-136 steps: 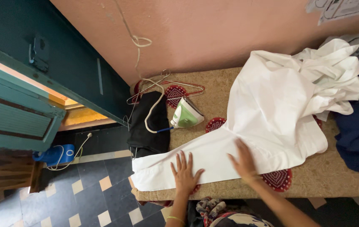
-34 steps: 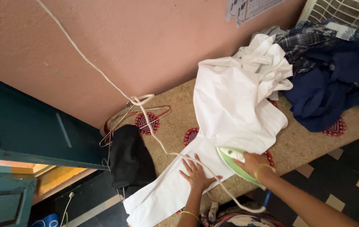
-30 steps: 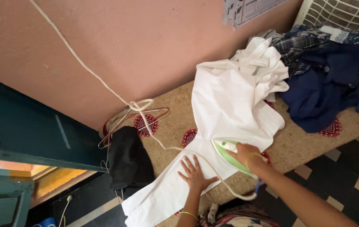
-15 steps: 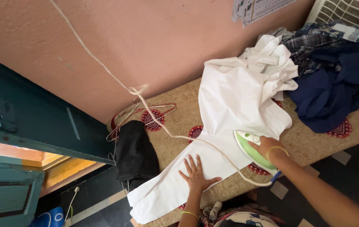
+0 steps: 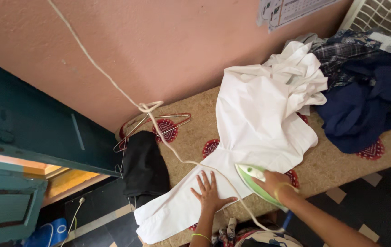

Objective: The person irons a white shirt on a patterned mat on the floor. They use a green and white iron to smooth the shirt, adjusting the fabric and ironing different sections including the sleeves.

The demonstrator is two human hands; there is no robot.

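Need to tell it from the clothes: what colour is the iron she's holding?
Light green and white iron, gripped by the right hand; head view.

Tabletop (image 5: 328,167): tan patterned cover. White garment (image 5: 255,123) spread mid-surface, black cloth (image 5: 143,164) and wire hangers (image 5: 152,126) at left end, dark blue clothes (image 5: 364,105) heaped at right end.

White garment (image 5: 250,123), green-and-white iron (image 5: 252,178), tan cloth with red medallions (image 5: 195,137), black garment (image 5: 143,164).

One green iron (image 5: 255,179), one white garment (image 5: 250,137), one black cloth (image 5: 144,165) — two hands, wire hangers (image 5: 152,126) — number unclear
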